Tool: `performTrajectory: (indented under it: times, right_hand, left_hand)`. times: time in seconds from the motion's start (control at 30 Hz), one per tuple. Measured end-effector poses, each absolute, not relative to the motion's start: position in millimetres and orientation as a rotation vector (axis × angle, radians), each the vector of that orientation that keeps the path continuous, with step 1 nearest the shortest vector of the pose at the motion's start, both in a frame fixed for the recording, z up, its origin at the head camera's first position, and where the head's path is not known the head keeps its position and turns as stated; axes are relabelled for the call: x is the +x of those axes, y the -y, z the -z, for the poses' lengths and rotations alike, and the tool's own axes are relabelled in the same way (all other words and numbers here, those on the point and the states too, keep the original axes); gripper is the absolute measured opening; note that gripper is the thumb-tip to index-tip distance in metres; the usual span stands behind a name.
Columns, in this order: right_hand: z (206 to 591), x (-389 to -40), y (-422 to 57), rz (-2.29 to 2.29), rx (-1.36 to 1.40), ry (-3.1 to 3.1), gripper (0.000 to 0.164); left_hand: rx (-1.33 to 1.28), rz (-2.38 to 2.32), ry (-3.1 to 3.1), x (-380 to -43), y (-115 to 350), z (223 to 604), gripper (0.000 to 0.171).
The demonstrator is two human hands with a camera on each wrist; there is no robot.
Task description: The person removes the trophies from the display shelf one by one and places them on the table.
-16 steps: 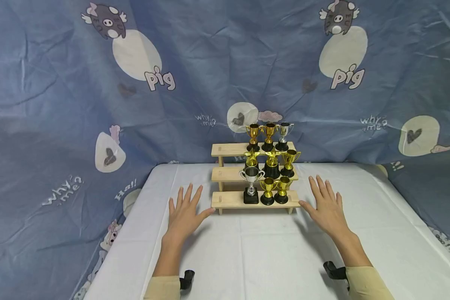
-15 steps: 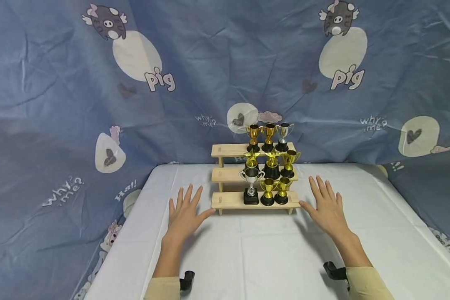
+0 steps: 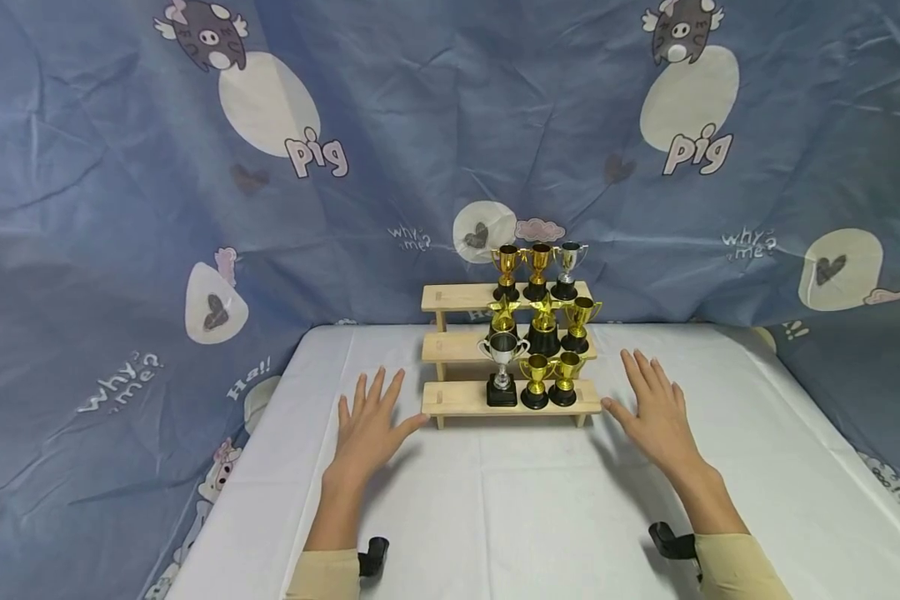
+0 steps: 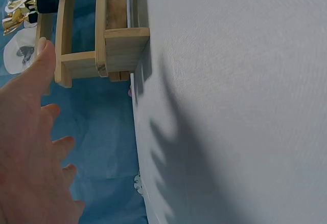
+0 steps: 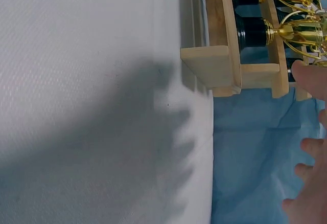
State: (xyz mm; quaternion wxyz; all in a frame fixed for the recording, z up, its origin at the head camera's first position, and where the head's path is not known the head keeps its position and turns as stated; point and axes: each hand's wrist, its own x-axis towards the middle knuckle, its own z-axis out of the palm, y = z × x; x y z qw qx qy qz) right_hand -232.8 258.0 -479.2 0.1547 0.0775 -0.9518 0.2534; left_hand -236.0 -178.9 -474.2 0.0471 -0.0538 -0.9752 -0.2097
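Between spread fingers (image 3: 374,396), nine black-based gold or silver trophies (image 3: 543,337) are shelved on a tiered pale-wooden stand (image 3: 457,347); none appears left over.

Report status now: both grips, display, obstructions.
Left grip, right grip: spread, holding nothing. Nine black-based gold or silver trophies: upright on three-tier pale wooden stand. No obstruction seen between grips and stand.

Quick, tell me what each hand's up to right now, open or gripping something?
Left hand: open, fingers spread, holding nothing.
Right hand: open, holding nothing, thumb pointing toward the wooden shelf.
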Motion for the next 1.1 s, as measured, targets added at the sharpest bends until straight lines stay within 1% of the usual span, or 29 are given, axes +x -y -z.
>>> performTrajectory:
  times: [0.57, 0.8, 1.1]
  right_hand:
    - [478, -238, -257, -0.893, 0.357, 2.570, 0.080]
    - [475, -240, -255, -0.940, 0.388, 2.546, 0.081]
    - [474, -242, -249, -0.958, 0.397, 2.557, 0.085]
  left_hand:
    - [-0.178, 0.656, 2.991, -241, 182, 477, 0.094]
    - [-0.191, 0.700, 2.985, -244, 179, 480, 0.093]
    - [-0.174, 0.678, 3.009, -248, 177, 487, 0.097]
